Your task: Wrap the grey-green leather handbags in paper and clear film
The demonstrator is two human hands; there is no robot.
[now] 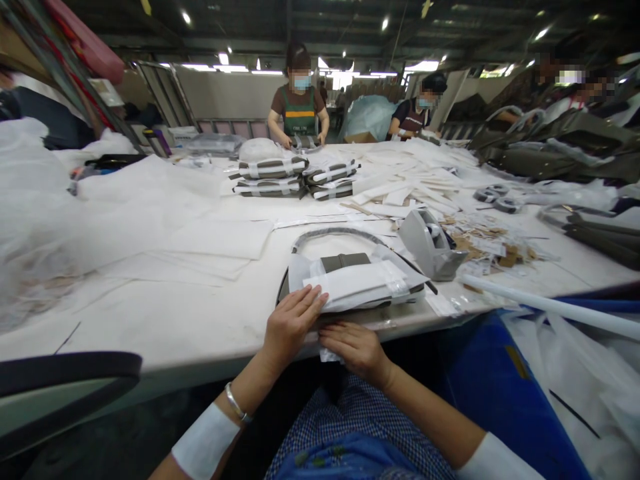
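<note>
A dark olive handbag [347, 261] lies at the table's front edge, partly wrapped in white sheeting [360, 285] with clear tape across it. Its handle [340, 232], covered in a wrapping, arches at the back. My left hand [295, 322] rests on the bundle's front left corner, fingers stretched out over the white sheeting. Just below the table edge, my right hand [357, 348] has its fingers together over a crumpled clear strip [329, 355], which looks like tape. The right thumb is hidden.
A grey tape dispenser [433, 243] stands right of the bag, near scattered paper scraps [493, 240]. Wrapped bundles [273, 177] are stacked farther back. White sheets [200, 240] spread leftward. A white pole [550, 307] and blue bin [505, 387] are at right. Two co-workers stand across the table.
</note>
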